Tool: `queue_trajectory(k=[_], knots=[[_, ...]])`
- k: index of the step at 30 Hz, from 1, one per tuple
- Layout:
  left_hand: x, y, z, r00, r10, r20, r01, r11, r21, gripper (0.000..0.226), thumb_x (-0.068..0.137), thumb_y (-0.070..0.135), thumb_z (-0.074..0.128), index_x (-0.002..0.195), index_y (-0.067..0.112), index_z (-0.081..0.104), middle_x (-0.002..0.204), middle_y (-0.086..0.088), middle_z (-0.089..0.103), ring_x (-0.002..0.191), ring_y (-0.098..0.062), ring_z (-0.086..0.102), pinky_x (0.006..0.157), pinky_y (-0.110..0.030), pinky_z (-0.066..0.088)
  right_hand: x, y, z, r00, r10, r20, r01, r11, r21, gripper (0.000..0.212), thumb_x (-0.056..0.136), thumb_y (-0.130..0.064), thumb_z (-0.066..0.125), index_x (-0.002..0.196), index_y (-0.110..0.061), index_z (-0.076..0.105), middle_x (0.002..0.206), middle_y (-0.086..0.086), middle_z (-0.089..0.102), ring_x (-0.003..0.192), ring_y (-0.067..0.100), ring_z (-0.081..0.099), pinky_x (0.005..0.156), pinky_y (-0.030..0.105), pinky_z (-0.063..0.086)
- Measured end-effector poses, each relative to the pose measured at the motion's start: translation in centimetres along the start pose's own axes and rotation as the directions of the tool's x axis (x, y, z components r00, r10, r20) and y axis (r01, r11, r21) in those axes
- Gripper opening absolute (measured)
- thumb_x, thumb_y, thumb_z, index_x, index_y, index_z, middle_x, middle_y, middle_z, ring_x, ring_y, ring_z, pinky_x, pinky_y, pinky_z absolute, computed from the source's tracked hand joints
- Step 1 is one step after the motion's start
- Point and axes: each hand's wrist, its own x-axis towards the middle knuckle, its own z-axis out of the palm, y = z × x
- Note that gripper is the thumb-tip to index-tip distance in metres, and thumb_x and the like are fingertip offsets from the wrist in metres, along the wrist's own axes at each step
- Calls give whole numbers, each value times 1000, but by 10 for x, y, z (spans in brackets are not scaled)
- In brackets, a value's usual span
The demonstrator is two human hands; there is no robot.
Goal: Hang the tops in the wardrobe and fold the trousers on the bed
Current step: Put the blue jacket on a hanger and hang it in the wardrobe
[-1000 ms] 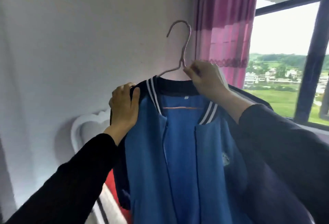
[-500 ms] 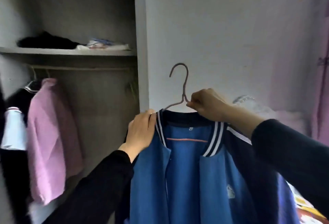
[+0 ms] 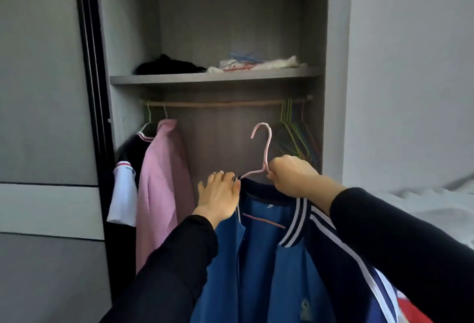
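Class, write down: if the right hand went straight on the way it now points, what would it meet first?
Probably the wardrobe's back panel: the right hand points into the open gap beside the pink top; depth is unclear.

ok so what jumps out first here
A blue jacket on a pink hanger fills the centre, right hand gripping the hanger's neck, left hand holding the shoulder. Behind, the wardrobe rail carries a pink top at left and empty hangers at right.
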Motion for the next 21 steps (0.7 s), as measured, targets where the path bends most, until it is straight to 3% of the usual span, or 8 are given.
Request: queue_trajectory(k=[4,10,16,21], knots=[[68,-49,2,1000,6,-31,-5,999,45,37,101,37,27,122,19,51,127,-1,49,127,-23,37,107,-48,28,85,-27,25,999,-32,18,32,999,-7,20,97,-20,48,107,-9,60,107,10,60,97,34,60,68,34,40],[170,-123,-3,990,15,-142,-14,1000,14,35,101,32,34,123,15,55,129,-6,53,121,-28,44,101,-38,36,202,-59,43,1000,-3,29,0,996,87,8,94,-16,50,94,-9,52,91,7,52,77,27,50,65,34,41],[261,-184,-17,978,78,-192,-74,997,27,39,102,31,37,135,14,48,150,-12,36,138,-29,30,112,-36,23,303,-80,57,998,64,-28,-58,980,190,11,91,-16,54,88,-11,46,77,3,45,75,26,51,64,33,43],[345,-233,-43,961,155,-230,-142,987,68,44,102,31,34,142,14,41,151,-10,33,139,-27,26,112,-37,21,383,-92,60,984,127,-125,-91,962,259,27,92,-18,56,69,-14,41,74,4,48,76,28,56,62,34,45]])
